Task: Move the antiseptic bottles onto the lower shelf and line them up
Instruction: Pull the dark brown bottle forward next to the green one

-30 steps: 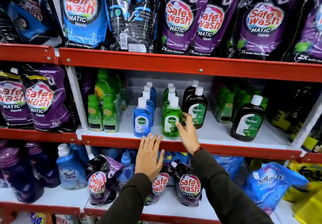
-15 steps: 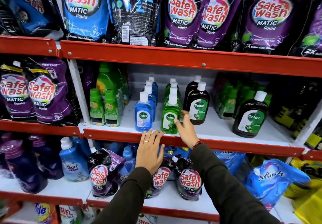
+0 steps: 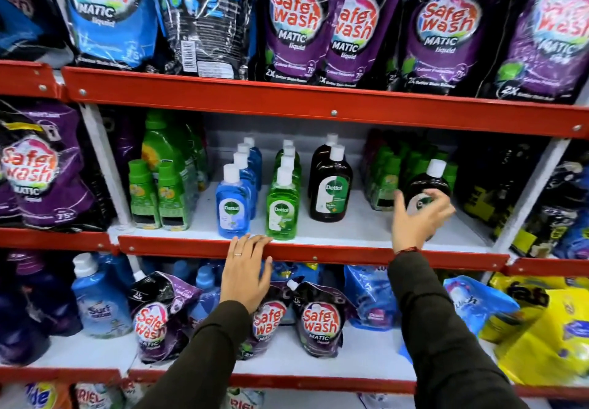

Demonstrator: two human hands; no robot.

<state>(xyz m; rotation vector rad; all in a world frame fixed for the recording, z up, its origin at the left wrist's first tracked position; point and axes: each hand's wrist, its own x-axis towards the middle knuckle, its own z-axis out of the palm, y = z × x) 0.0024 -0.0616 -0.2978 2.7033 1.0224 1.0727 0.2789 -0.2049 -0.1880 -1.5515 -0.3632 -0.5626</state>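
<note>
On the white middle shelf (image 3: 344,233) stand rows of Dettol bottles: a blue row (image 3: 232,208), a green row (image 3: 282,211) and two dark brown ones (image 3: 330,188). A lone dark brown bottle (image 3: 430,182) stands further right. My right hand (image 3: 417,217) is at that bottle with fingers spread around its front, blurred; whether it grips is unclear. My left hand (image 3: 247,268) lies flat, fingers apart, on the shelf's red front edge (image 3: 334,254) below the blue and green rows, holding nothing.
Small green bottles (image 3: 157,195) stand left of the blue row, more green ones (image 3: 385,179) behind my right hand. Safe Wash pouches (image 3: 318,319) and blue bottles (image 3: 98,303) fill the shelf below. Purple pouches (image 3: 299,23) hang over the red rail above.
My right hand left the green bottle row and swung right to the lone dark brown bottle. My left hand stayed on the red shelf edge. The view moved closer.
</note>
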